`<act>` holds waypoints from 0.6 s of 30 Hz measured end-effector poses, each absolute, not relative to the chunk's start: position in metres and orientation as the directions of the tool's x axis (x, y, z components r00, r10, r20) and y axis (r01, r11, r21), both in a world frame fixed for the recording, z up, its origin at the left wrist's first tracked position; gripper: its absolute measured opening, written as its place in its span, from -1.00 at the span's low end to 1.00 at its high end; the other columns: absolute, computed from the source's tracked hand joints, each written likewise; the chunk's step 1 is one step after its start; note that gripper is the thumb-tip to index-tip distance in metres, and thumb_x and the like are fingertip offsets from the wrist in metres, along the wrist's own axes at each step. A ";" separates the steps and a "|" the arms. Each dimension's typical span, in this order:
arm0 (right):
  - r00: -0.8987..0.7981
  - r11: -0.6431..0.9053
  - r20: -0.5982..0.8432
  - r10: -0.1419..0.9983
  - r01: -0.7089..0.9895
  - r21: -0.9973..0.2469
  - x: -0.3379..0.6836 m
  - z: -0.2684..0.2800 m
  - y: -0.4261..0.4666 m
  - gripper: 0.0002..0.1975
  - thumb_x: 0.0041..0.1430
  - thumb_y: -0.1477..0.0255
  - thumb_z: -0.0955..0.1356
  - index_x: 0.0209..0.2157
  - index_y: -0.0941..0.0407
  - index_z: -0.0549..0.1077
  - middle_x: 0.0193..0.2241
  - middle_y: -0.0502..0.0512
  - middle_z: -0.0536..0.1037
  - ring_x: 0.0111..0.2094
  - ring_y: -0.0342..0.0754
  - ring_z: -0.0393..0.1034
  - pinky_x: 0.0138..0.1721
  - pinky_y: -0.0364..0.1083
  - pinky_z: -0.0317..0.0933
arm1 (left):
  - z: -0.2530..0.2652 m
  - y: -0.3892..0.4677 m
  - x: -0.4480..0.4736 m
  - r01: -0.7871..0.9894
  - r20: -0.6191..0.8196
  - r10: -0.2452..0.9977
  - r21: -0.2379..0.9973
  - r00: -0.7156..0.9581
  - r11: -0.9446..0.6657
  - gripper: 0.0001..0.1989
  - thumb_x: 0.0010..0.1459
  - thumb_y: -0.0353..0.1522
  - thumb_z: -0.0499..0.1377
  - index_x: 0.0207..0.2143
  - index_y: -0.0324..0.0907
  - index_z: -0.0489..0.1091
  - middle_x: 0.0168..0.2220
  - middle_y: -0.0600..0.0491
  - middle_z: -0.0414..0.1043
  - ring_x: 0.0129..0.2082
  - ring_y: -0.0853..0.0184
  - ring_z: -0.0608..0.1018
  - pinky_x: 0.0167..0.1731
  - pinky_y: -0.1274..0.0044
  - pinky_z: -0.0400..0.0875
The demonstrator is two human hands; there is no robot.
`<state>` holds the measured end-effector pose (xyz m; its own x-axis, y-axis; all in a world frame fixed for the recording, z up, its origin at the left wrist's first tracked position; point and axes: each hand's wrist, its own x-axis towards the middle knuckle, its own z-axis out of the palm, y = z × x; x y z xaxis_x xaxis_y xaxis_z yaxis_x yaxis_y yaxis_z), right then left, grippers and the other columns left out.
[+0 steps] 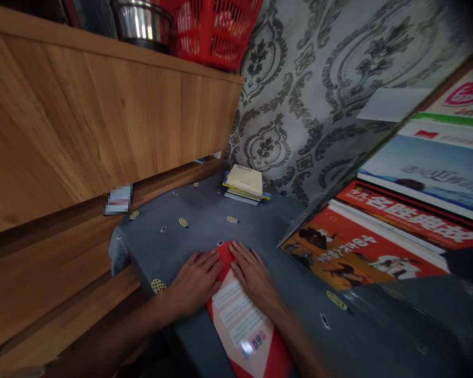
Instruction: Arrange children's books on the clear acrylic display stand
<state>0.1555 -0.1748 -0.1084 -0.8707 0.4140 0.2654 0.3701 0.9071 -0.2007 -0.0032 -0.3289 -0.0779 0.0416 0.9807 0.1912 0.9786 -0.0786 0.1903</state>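
Note:
A red and pale pink book (242, 325) with a glossy cover lies flat on the dark grey tablecloth (205, 241), printed with blocks of text and small round icons. My left hand (197, 281) rests on the book's upper left edge, fingers stretched out and bent a little over the cover. Flat along its upper right edge lies my right hand (254, 273), the fingers extended. Both palms face down, and neither hand grips anything that shows. The book's lower end runs out of view at the bottom.
A small stack of books (244, 184) sits near the patterned wall (291, 94). Larger picture books (362, 247) lean at the right behind a slanting edge. To the left runs a wooden cabinet (114, 121) bearing a metal pot (144, 23) and a red plastic basket (213, 37).

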 end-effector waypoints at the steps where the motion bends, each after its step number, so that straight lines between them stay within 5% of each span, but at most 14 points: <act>1: -0.872 0.908 0.263 0.413 0.372 -0.194 0.155 -0.109 -0.174 -0.50 0.43 0.38 0.11 0.32 0.16 0.26 0.31 0.22 0.32 0.35 0.06 0.16 0.31 0.21 0.10 | -0.077 -0.333 -0.005 0.980 0.196 0.980 0.183 0.037 -0.074 -0.62 0.41 -0.29 -0.01 0.19 -0.22 0.29 0.24 -0.15 0.38 0.25 0.16 0.40 0.21 0.18 0.24; 9: -0.904 0.940 0.266 0.335 0.299 -0.165 0.153 -0.109 -0.182 -0.48 0.36 0.51 0.14 0.31 0.10 0.28 0.29 0.21 0.34 0.36 0.10 0.13 0.32 0.27 0.07 | -0.067 -0.364 -0.010 0.993 0.235 0.972 0.107 0.020 -0.046 -0.91 0.29 -0.49 0.13 -0.27 -0.20 0.43 -0.20 -0.03 0.52 -0.18 0.21 0.54 -0.12 0.33 0.39; 13: -0.965 0.952 0.237 0.114 0.038 -0.304 0.135 -0.098 -0.221 -0.33 0.19 0.66 0.18 0.32 0.08 0.26 0.26 0.20 0.38 0.36 0.03 0.12 0.35 0.24 0.05 | -0.071 -0.376 -0.006 0.995 0.275 0.961 0.091 0.017 -0.044 -0.88 0.30 -0.50 0.11 -0.22 -0.20 0.44 -0.25 -0.01 0.50 -0.23 0.23 0.53 -0.18 0.36 0.39; 18: -0.982 0.911 0.181 0.052 -0.027 -0.412 0.116 -0.082 -0.245 -0.38 0.24 0.68 0.15 0.31 0.14 0.27 0.26 0.23 0.37 0.35 0.00 0.14 0.37 0.24 0.00 | -0.079 -0.383 -0.005 0.997 0.344 0.939 0.068 0.015 -0.041 -0.89 0.28 -0.48 0.13 -0.31 -0.21 0.44 -0.30 0.00 0.51 -0.23 0.23 0.55 -0.20 0.38 0.43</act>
<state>0.1156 -0.2446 -0.0817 -0.9821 0.0525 0.1811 -0.0273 0.9107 -0.4122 -0.0051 -0.3827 -0.0789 0.0153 0.9387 0.3445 0.9968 -0.0414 0.0685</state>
